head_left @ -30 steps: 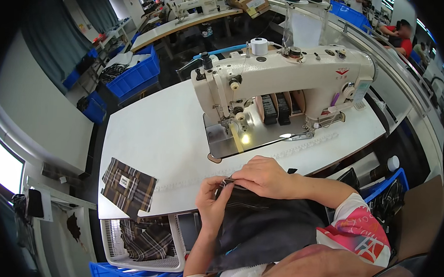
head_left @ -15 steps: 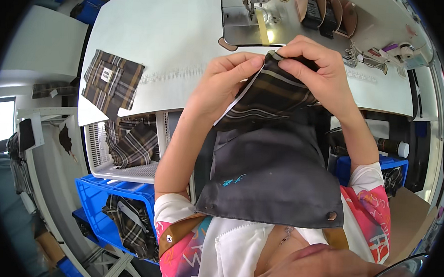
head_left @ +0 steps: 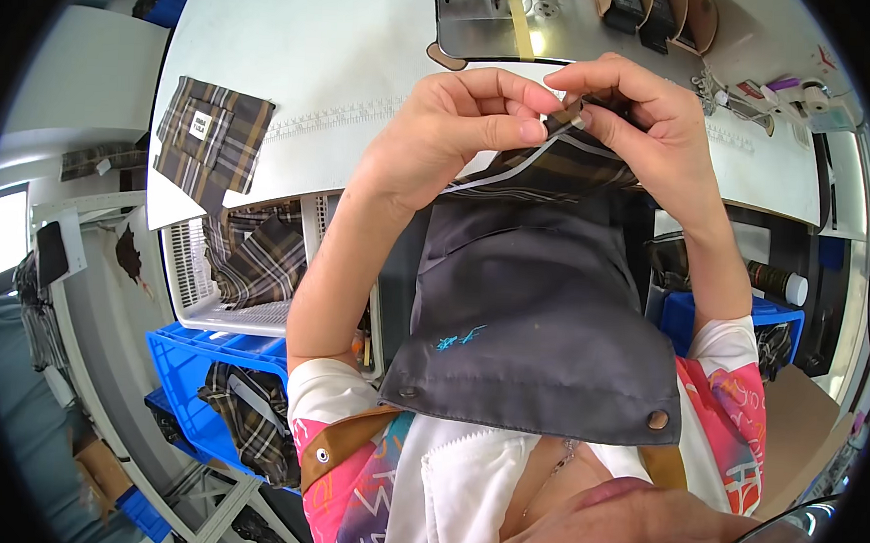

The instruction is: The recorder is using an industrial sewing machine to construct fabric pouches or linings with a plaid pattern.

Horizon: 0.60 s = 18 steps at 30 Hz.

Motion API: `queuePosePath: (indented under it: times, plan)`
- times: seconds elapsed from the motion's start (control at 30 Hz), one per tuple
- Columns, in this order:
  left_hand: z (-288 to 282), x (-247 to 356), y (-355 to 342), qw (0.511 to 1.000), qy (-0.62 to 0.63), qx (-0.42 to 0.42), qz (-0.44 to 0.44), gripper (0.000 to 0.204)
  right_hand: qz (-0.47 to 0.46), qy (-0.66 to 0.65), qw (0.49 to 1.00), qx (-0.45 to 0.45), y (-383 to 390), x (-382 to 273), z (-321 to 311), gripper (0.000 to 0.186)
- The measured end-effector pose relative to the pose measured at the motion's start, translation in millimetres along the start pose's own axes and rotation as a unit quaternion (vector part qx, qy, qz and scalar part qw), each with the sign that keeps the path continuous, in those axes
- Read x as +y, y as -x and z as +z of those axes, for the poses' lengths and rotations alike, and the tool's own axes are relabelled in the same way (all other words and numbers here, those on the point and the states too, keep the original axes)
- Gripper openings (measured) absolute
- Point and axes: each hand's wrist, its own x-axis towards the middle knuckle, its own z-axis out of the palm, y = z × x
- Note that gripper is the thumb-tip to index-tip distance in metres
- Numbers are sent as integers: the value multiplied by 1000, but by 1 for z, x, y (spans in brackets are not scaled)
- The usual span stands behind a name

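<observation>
My left hand (head_left: 436, 136) and my right hand (head_left: 654, 150) grip a brown plaid fabric piece (head_left: 556, 170) with white along one edge, their fingertips close together at its upper corner. The piece hangs above my grey apron (head_left: 521, 304). Just beyond my fingers is the sewing machine's metal bed (head_left: 465, 20), with a strip of yellow tape (head_left: 519, 33) on it. A plaid piece with a white label (head_left: 217, 146) lies at the left of the white table (head_left: 319, 43).
Below the table at the left are a white basket (head_left: 191, 300) of plaid pieces and a blue crate (head_left: 168, 376). Another blue crate (head_left: 681, 316) is at the right. A holder with dark strips (head_left: 655, 19) stands beside the machine bed, and a cardboard sheet (head_left: 797, 423) at lower right.
The view has tipped down toward my lap since a second ago. My hands have lifted with the fabric, whose top corner has shifted right and is now folded between my fingertips.
</observation>
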Motion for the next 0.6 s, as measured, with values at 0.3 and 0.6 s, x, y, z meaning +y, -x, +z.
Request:
queuePosePath:
  times: [0.3,0.6]
  plan:
    - [23,-18,4,961,-87,208,158,18,3,50,998,33,-2,10,2,21]
    - [23,-27,5,969,-32,205,131,15,7,35,999,27,-3,13,5,19]
